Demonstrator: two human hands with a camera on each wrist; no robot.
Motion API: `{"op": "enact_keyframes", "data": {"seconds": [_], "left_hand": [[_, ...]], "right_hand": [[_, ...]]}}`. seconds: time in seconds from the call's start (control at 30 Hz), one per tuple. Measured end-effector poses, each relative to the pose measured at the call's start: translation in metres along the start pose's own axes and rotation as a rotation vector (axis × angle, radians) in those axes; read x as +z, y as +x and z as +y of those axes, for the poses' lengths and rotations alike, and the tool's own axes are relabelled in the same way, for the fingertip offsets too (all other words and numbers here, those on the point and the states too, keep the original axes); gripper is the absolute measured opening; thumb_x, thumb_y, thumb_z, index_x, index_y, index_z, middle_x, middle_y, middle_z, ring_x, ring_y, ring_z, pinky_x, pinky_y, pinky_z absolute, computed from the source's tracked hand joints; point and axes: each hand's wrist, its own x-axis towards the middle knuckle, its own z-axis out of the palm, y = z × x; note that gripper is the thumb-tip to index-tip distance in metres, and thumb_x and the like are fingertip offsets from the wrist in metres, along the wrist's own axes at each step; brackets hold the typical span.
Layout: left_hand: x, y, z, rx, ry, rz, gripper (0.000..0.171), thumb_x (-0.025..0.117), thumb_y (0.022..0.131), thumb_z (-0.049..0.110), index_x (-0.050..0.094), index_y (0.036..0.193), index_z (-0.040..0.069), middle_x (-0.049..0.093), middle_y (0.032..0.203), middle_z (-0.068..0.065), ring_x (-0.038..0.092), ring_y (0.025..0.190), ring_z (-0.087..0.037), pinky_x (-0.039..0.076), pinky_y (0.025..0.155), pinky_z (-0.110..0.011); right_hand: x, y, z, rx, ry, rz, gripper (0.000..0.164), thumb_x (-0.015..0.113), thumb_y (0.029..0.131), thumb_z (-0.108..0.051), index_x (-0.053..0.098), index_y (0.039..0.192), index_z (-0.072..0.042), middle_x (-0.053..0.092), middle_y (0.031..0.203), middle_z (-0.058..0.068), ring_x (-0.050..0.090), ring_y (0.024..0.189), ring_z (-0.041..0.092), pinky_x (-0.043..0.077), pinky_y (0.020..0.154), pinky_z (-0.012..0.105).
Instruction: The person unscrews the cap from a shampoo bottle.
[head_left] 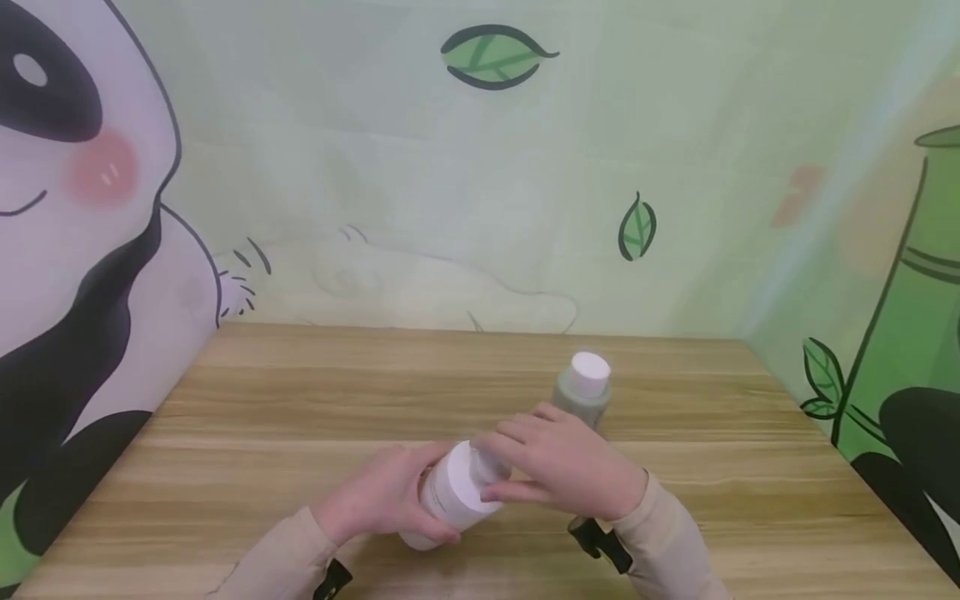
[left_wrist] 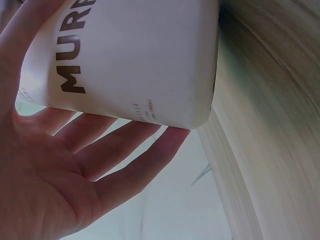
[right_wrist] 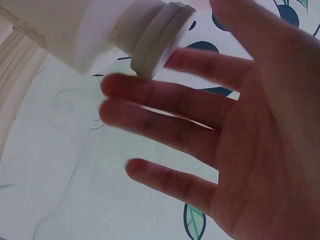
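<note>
My left hand (head_left: 378, 493) grips a white bottle (head_left: 448, 498) round its body, tilted over the table. In the left wrist view the bottle (left_wrist: 145, 55) bears large dark lettering, and my fingers (left_wrist: 135, 170) lie along its side. My right hand (head_left: 562, 462) is at the bottle's upper end. Seen from the right wrist, its fingers (right_wrist: 165, 125) are mostly straight and spread, the upper ones against or just beside the white cap (right_wrist: 159, 42). The right thumb's tip is out of that view. Behind the right hand stands a grey-green bottle (head_left: 576, 400) with a white cap, partly hidden.
The wooden table (head_left: 360, 383) reaches back to a pale green backdrop (head_left: 360, 150) with a panda, leaves and bamboo printed on it. Black straps (head_left: 600, 546) sit at both wrists.
</note>
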Motion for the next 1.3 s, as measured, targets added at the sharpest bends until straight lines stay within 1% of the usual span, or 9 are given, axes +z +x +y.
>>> {"op": "enact_keyframes", "data": {"seconds": [0.23, 0.5, 0.8, 0.93, 1.1, 1.2, 1.3], "left_hand": [[-0.0012, 0.0, 0.0018, 0.0, -0.007, -0.012, 0.067, 0.088, 0.059, 0.042, 0.06, 0.116, 0.02, 0.069, 0.097, 0.007, 0.06, 0.082, -0.002, 0.049, 0.071, -0.021], [-0.0014, -0.0004, 0.0028, 0.0, -0.008, -0.009, 0.069, 0.088, 0.059, 0.04, 0.06, 0.118, 0.019, 0.069, 0.097, 0.007, 0.059, 0.081, -0.002, 0.049, 0.071, -0.021], [-0.0031, -0.0003, 0.0027, -0.001, 0.008, 0.005, 0.069, 0.088, 0.058, 0.04, 0.06, 0.118, 0.019, 0.07, 0.097, 0.006, 0.06, 0.081, -0.003, 0.049, 0.071, -0.021], [-0.0041, -0.0001, 0.0021, -0.003, -0.003, 0.001, 0.069, 0.088, 0.059, 0.04, 0.06, 0.118, 0.019, 0.069, 0.097, 0.006, 0.06, 0.081, -0.003, 0.049, 0.071, -0.022], [-0.0035, -0.0007, 0.0016, -0.003, -0.022, -0.009, 0.068, 0.088, 0.059, 0.041, 0.06, 0.117, 0.021, 0.069, 0.097, 0.008, 0.059, 0.082, -0.002, 0.048, 0.071, -0.022], [-0.0027, -0.001, 0.0015, 0.0, -0.025, -0.005, 0.067, 0.089, 0.058, 0.041, 0.06, 0.115, 0.022, 0.069, 0.096, 0.008, 0.059, 0.081, -0.001, 0.049, 0.071, -0.021], [-0.002, -0.001, 0.0012, 0.0, -0.025, -0.009, 0.065, 0.089, 0.058, 0.041, 0.06, 0.113, 0.022, 0.068, 0.095, 0.009, 0.059, 0.081, -0.001, 0.049, 0.07, -0.021]], "right_hand": [[-0.0003, 0.0009, -0.0012, 0.006, -0.006, 0.01, 0.034, 0.061, 0.089, -0.048, 0.063, 0.105, -0.019, 0.069, 0.095, -0.009, 0.064, 0.087, 0.006, 0.049, 0.077, 0.026], [-0.0013, 0.0018, -0.0017, -0.005, -0.019, 0.007, 0.032, 0.064, 0.088, -0.045, 0.064, 0.105, -0.018, 0.068, 0.095, -0.008, 0.064, 0.087, 0.007, 0.05, 0.078, 0.027], [-0.0014, 0.0023, -0.0004, -0.05, 0.002, 0.027, 0.036, 0.072, 0.084, -0.037, 0.062, 0.111, -0.016, 0.062, 0.094, -0.006, 0.061, 0.082, 0.01, 0.051, 0.077, 0.026], [-0.0016, 0.0028, 0.0005, -0.048, 0.019, 0.025, 0.037, 0.07, 0.086, -0.038, 0.062, 0.113, -0.016, 0.064, 0.097, -0.006, 0.062, 0.085, 0.011, 0.051, 0.078, 0.027], [-0.002, 0.0024, 0.0016, -0.001, 0.05, 0.008, 0.044, 0.062, 0.089, -0.048, 0.062, 0.119, -0.015, 0.069, 0.107, -0.005, 0.065, 0.094, 0.011, 0.052, 0.084, 0.03], [-0.0021, 0.0021, 0.0024, 0.012, 0.047, 0.018, 0.044, 0.059, 0.089, -0.051, 0.063, 0.115, -0.016, 0.07, 0.105, -0.007, 0.065, 0.094, 0.009, 0.051, 0.083, 0.03], [-0.002, 0.0019, 0.0022, -0.003, 0.038, 0.042, 0.038, 0.059, 0.089, -0.05, 0.063, 0.108, -0.017, 0.07, 0.099, -0.009, 0.063, 0.088, 0.006, 0.05, 0.08, 0.027]]}}
